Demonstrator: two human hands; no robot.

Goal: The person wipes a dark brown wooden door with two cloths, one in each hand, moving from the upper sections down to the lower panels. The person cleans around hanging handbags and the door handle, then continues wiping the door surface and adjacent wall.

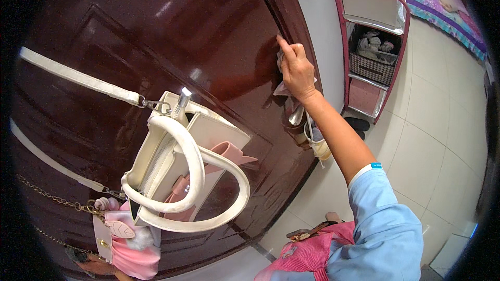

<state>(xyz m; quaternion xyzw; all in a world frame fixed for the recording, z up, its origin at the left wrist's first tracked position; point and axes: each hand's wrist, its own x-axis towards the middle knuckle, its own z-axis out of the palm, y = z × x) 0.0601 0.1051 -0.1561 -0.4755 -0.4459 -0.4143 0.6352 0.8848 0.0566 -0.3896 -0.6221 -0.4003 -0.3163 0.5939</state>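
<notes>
My right hand [297, 68] grips a pale, thin cloth [284, 89] at the edge of a glossy dark red-brown wooden door [218, 39]. Its index finger points up along the door edge. Low at the left, my left hand [99, 264] is partly hidden behind a small pink handbag [134, 255]; whether it holds the dark piece beside it is unclear. A cream handbag [160, 164] with two round handles and a pink bow hangs in front of the door. Below my right hand hangs a small white-and-yellow pouch [319, 146] with a cord.
Right of the door, a pink-framed shelf rack [406, 19] carries a white gift box [369, 4] and a checked fabric basket [371, 66]. Dark slippers [357, 125] lie on the tiled floor [422, 132]. A bed with a colourful cover [433, 0] stands at the far right.
</notes>
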